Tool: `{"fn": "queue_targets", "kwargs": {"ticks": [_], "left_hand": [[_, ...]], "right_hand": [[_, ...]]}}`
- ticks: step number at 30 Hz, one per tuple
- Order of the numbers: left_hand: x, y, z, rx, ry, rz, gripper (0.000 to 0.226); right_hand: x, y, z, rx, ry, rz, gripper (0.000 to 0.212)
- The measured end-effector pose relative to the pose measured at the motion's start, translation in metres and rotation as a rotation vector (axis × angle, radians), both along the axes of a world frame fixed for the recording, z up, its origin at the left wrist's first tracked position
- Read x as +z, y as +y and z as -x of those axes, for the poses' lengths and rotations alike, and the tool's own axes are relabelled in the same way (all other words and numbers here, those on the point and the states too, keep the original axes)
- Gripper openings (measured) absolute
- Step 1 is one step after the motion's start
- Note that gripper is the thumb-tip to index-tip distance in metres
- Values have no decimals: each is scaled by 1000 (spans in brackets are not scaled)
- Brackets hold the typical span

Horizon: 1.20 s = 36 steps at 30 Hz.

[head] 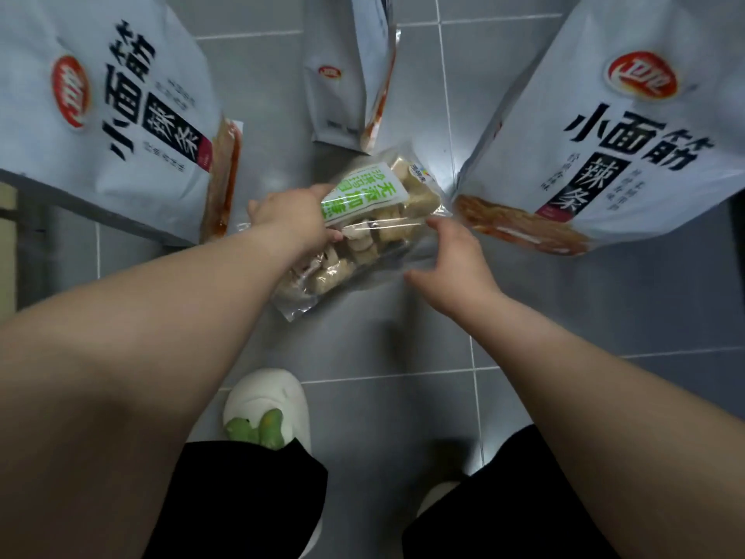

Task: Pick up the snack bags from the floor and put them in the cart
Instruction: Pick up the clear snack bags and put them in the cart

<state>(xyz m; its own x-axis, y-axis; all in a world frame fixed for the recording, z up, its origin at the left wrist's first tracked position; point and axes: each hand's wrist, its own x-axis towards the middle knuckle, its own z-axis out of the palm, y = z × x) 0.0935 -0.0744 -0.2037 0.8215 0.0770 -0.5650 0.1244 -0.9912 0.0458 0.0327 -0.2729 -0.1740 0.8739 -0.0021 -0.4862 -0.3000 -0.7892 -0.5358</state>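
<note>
A clear snack bag (383, 219) of beige cubes with a green and white label lies tilted on the grey tile floor in the middle. My left hand (290, 215) grips its left side, the thumb over the plastic. My right hand (455, 256) sits at the bag's right edge with the fingers curved over the clear film; a firm hold cannot be made out. Three large white snack bags with black lettering lie around it: one at the left (113, 110), one at the right (604, 143), and a smaller one at the back (350, 70). No cart is in view.
The grey tile floor (564, 316) stretches around the bags. My feet in white slippers (266, 413) stand at the bottom, one with a green ornament, below black trouser legs (250, 502). A dark edge runs under the left bag.
</note>
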Motion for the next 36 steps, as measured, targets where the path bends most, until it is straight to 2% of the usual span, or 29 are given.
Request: {"fn": "queue_targets", "kwargs": {"ticks": [4,7,9,13,18,20,23,27,30,34,36], "left_hand": [[48,1,4,-18,94,175,68],[92,3,12,19,139,301,62],[119,7,17,62,155,342,56],[162,23,25,173,163,440,47],[205,38,27,325,144,610,85],[231,36,25,372,156,655,102],[285,29,22,350,83,631,92],[382,14,26,168,11,470,104],[464,-3,34,26,-4,447,93],[570,-25,55,-164,-11,389,104],[610,-36,67,-253,-39,345,101]], "right_hand": [[22,4,-4,325,-24,167,120],[45,5,-7,503,-81,320,133],[66,5,-13,564,-183,369,123],[110,9,-30,627,-431,417,83],[146,15,-50,563,-595,421,49],[173,15,-53,492,-566,409,43],[230,7,-48,400,-431,434,38],[319,-10,-24,317,-246,407,39],[399,-25,-5,193,-63,288,38],[509,-54,26,126,22,319,53],[556,-71,41,91,43,312,63]]}}
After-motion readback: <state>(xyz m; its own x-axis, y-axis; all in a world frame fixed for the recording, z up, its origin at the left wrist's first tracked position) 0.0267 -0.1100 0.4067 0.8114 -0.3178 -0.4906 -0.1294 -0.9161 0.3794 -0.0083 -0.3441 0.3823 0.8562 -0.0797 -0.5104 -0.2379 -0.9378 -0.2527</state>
